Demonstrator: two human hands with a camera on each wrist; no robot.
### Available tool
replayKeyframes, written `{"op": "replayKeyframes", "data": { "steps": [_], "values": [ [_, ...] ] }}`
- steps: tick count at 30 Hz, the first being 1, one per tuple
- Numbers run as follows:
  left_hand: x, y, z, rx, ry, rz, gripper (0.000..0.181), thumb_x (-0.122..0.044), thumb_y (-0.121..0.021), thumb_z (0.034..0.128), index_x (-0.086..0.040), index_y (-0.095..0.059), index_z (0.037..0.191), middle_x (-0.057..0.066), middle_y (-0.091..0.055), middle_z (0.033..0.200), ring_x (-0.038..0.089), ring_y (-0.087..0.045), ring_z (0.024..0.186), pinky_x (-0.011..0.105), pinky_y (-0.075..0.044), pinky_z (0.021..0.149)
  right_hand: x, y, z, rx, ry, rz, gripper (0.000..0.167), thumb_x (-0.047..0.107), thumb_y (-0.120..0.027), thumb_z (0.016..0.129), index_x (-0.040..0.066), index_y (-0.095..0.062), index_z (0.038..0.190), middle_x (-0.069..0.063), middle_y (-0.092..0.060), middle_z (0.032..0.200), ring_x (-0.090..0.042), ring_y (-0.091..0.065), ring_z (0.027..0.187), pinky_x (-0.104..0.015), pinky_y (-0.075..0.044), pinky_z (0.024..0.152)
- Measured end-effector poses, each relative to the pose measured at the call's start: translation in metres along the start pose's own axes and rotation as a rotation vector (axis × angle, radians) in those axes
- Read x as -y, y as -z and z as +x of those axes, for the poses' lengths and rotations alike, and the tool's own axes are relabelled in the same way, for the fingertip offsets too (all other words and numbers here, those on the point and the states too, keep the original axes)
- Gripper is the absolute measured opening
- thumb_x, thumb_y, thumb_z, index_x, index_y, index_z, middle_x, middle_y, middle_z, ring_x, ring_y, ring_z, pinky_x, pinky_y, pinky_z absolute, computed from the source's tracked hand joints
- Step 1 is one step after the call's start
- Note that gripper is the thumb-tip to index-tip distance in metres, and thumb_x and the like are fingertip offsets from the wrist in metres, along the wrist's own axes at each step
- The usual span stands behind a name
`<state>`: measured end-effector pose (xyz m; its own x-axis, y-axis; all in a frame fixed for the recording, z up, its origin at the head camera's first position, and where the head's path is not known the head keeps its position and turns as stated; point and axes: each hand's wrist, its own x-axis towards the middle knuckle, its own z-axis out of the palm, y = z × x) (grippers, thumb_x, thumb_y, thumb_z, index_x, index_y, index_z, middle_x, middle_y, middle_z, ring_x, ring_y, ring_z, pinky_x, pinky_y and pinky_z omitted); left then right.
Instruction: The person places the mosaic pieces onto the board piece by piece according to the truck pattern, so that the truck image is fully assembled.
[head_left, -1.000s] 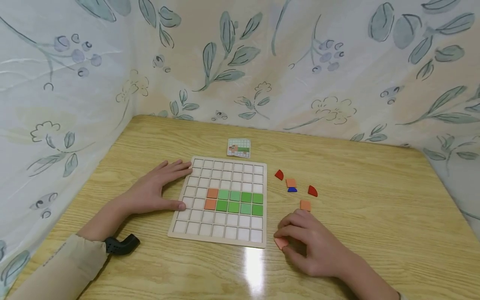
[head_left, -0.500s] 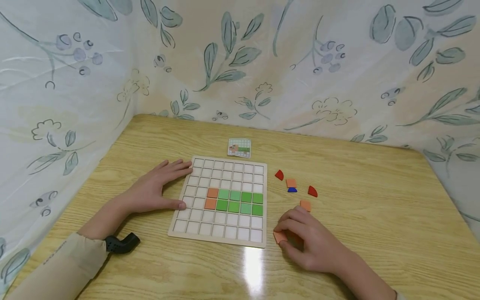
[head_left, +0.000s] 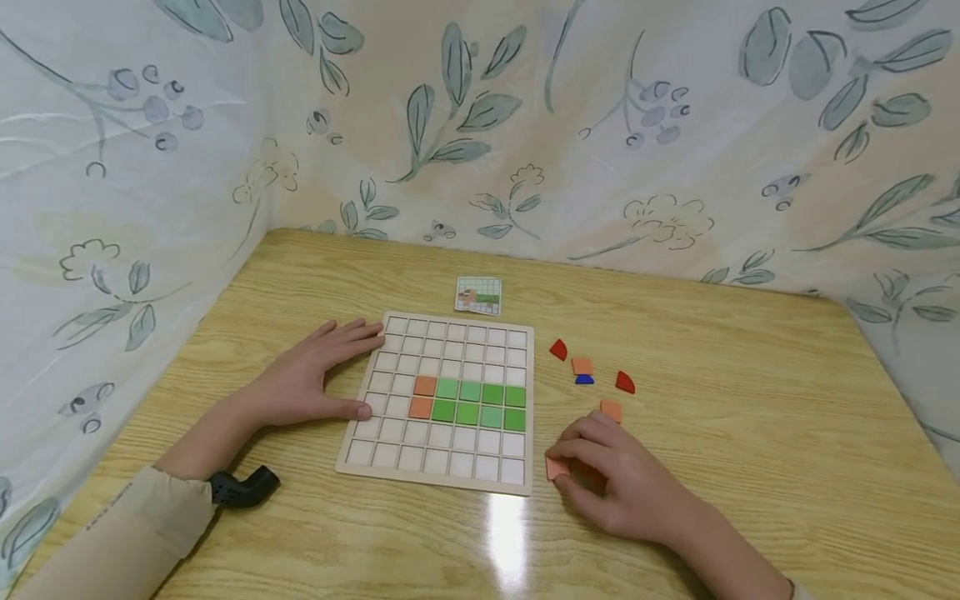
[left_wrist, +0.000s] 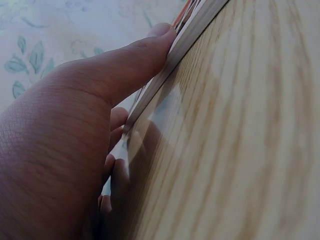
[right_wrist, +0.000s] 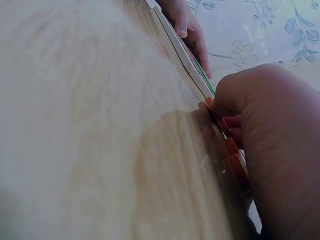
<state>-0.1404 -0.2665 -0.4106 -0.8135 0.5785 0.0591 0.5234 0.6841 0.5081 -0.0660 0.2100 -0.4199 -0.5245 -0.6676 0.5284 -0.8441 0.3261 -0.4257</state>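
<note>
A square wooden grid board [head_left: 386, 454] lies on the table, with two orange tiles [head_left: 421, 407] and several green tiles [head_left: 467, 414] set in its middle rows. My left hand [head_left: 303, 379] rests along the board's left edge, fingers spread and thumb [left_wrist: 145, 57] on the rim. To the right of the board, my right hand [head_left: 626, 483] pinches an orange square tile [head_left: 556, 468] between thumb and fingertips, low at the tabletop. More orange pieces [right_wrist: 239, 170] sit beneath that hand in the right wrist view, partly hidden by it.
Beyond the right hand lie two red quarter-round pieces [head_left: 626, 382], a blue piece [head_left: 584, 379], an orange tile [head_left: 582, 366] touching it and another orange tile [head_left: 611, 410]. A small pattern card [head_left: 478, 296] lies behind the board. Patterned cloth [head_left: 480, 125] hangs along the table's far edge.
My right hand has shifted slightly up and left, carrying the orange tile closer to the board's right edge. My left hand and the board stay put.
</note>
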Motion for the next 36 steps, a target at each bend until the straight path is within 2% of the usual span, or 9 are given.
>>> {"op": "replayKeyframes", "data": {
  "steps": [5, 21, 30, 36],
  "values": [
    [-0.001, 0.001, -0.001, -0.001, 0.002, -0.002, 0.104, -0.064, -0.086, 0.0868, -0.019, -0.043, 0.170, 0.001, -0.032, 0.178, 0.033, -0.022, 0.166, 0.052, -0.006, 0.137, -0.001, -0.001, 0.001, -0.026, 0.023, -0.004, 0.011, 0.023, -0.077, 0.103, 0.018, -0.079, 0.112, 0.008, -0.068, 0.109, -0.009, -0.055, 0.097, -0.014, -0.044, 0.081],
    [0.001, -0.002, -0.002, -0.013, -0.005, 0.006, 0.105, -0.064, -0.087, 0.0859, -0.020, -0.043, 0.170, 0.001, -0.033, 0.178, 0.033, -0.022, 0.166, 0.052, -0.007, 0.137, -0.005, -0.004, 0.012, -0.094, 0.041, -0.035, 0.017, 0.027, -0.071, 0.106, 0.014, -0.081, 0.110, 0.007, -0.069, 0.106, -0.011, -0.055, 0.094, -0.014, -0.045, 0.079],
    [0.003, -0.002, -0.002, -0.016, -0.013, 0.010, 0.105, -0.063, -0.087, 0.0862, -0.019, -0.043, 0.170, 0.001, -0.033, 0.178, 0.034, -0.022, 0.166, 0.052, -0.007, 0.137, -0.008, -0.007, 0.018, -0.093, 0.012, -0.045, 0.018, 0.027, -0.071, 0.106, 0.013, -0.081, 0.112, 0.005, -0.069, 0.107, -0.013, -0.058, 0.098, -0.019, -0.045, 0.085],
    [0.003, -0.004, -0.001, -0.013, -0.015, 0.013, 0.104, -0.063, -0.087, 0.0865, -0.020, -0.043, 0.170, 0.001, -0.032, 0.178, 0.033, -0.021, 0.166, 0.052, -0.007, 0.137, -0.013, -0.013, 0.031, -0.127, 0.048, -0.072, 0.016, 0.024, -0.075, 0.104, 0.010, -0.082, 0.108, 0.002, -0.069, 0.103, -0.017, -0.058, 0.093, -0.024, -0.045, 0.083]
  ]
}}
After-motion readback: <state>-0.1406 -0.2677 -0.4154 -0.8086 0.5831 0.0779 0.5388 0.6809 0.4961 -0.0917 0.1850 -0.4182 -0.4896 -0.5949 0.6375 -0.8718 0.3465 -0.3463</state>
